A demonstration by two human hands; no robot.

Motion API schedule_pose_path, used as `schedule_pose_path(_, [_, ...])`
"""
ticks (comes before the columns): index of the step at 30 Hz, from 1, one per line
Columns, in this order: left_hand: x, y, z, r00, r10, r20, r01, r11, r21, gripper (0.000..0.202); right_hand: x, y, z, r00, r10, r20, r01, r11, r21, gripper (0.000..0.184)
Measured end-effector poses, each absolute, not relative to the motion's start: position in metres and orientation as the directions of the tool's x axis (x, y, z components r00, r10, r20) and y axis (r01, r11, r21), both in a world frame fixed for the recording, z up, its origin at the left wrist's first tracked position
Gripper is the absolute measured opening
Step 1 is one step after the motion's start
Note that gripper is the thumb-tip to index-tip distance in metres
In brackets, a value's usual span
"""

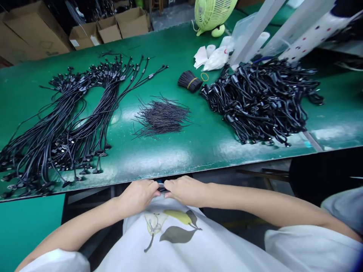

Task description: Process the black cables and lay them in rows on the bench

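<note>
Left hand [137, 196] and right hand [184, 190], grips pressed together, pinch a small dark item [161, 186] just off the near edge of the green table [170, 162]; short black wires [161, 117] lie well ahead.

Ahead of you, a pale green fan [212, 13] sits on the green workbench [159, 49], with cardboard boxes [113, 24] to its left.

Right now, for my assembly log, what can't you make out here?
Head view:
- Small dark part: mostly hidden by the left hand and right hand.
- Connectors in the black cable heap: too small and tangled over each other.
- Cardboard boxes: cut off by the top edge.
</note>
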State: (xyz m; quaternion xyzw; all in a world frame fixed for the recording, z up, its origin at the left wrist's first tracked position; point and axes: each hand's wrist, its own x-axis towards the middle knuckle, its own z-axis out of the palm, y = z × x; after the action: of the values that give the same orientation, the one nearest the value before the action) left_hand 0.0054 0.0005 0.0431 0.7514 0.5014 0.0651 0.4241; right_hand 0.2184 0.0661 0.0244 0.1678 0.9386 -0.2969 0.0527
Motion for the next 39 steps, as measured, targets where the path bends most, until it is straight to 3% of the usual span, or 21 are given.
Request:
schedule_pose_path(3, [0.003, 0.000, 0.035, 0.531, 0.785, -0.319, 0.759, -0.274, 0.590, 0.027, 0.217, 0.071, 0.027, -0.945, 0.194, -0.262, 0.325, 0.534, -0.780, 0.031])
schedule_pose_path(5, [0.001, 0.002, 0.030, 0.518, 0.786, -0.338, 0.789, -0.287, 0.543, 0.029, 0.215, 0.073, 0.021, -0.942, 0.257, -0.216, 0.325, 0.536, -0.779, 0.027])
schedule_pose_path(9, [-0.003, 0.011, 0.027, 0.462, 0.812, -0.357, 0.809, -0.221, 0.545, 0.030, 0.209, 0.071, 0.002, -0.921, 0.376, -0.106, 0.377, 0.787, -0.489, 0.028])
schedule_pose_path(12, [-0.004, 0.018, 0.028, 0.421, 0.818, -0.391, 0.771, -0.095, 0.630, 0.032, 0.207, 0.073, -0.005, -0.942, 0.334, 0.022, 0.315, 0.908, -0.275, 0.035])
schedule_pose_path(16, [-0.007, 0.026, 0.029, 0.476, 0.673, -0.566, 0.495, 0.327, 0.805, 0.043, 0.209, 0.086, -0.002, -0.963, 0.177, 0.204, 0.170, 0.984, -0.049, 0.028])
schedule_pose_path(18, [-0.007, 0.028, 0.028, 0.541, 0.559, -0.628, 0.302, 0.568, 0.765, 0.048, 0.210, 0.094, 0.002, -0.961, 0.135, 0.241, 0.139, 0.990, -0.002, 0.022])
schedule_pose_path(21, [-0.006, 0.032, 0.030, 0.558, 0.525, -0.643, 0.181, 0.678, 0.712, 0.048, 0.208, 0.101, 0.004, -0.963, 0.144, 0.229, 0.138, 0.990, -0.043, 0.028])
schedule_pose_path(24, [-0.006, 0.037, 0.031, 0.490, 0.646, -0.585, 0.303, 0.503, 0.809, 0.046, 0.203, 0.105, 0.004, -0.972, 0.198, 0.126, 0.178, 0.971, -0.159, 0.034])
schedule_pose_path(28, [-0.010, 0.042, 0.024, 0.340, 0.778, -0.528, 0.470, 0.346, 0.812, 0.038, 0.196, 0.125, 0.010, -0.971, 0.234, -0.054, 0.234, 0.876, -0.422, 0.036])
schedule_pose_path(30, [-0.013, 0.042, 0.017, 0.299, 0.805, -0.513, 0.420, 0.372, 0.828, 0.036, 0.191, 0.153, 0.016, -0.976, 0.215, -0.019, 0.189, 0.809, -0.556, 0.034])
schedule_pose_path(32, [-0.016, 0.042, 0.011, 0.236, 0.835, -0.498, 0.301, 0.424, 0.854, 0.037, 0.184, 0.192, 0.018, -0.910, 0.405, 0.089, 0.289, 0.774, -0.563, 0.030])
schedule_pose_path(34, [-0.017, 0.042, 0.010, 0.147, 0.869, -0.473, 0.159, 0.451, 0.878, 0.038, 0.175, 0.233, 0.013, -0.689, 0.705, 0.170, 0.577, 0.675, -0.460, 0.027])
schedule_pose_path(35, [-0.017, 0.042, 0.010, 0.103, 0.881, -0.462, 0.098, 0.453, 0.886, 0.038, 0.170, 0.250, 0.008, -0.577, 0.796, 0.183, 0.697, 0.597, -0.397, 0.026])
schedule_pose_path(39, [-0.015, 0.042, 0.018, 0.009, 0.899, -0.437, -0.079, 0.437, 0.896, 0.037, 0.162, 0.282, -0.010, -0.497, 0.839, 0.222, 0.813, 0.539, -0.219, 0.022])
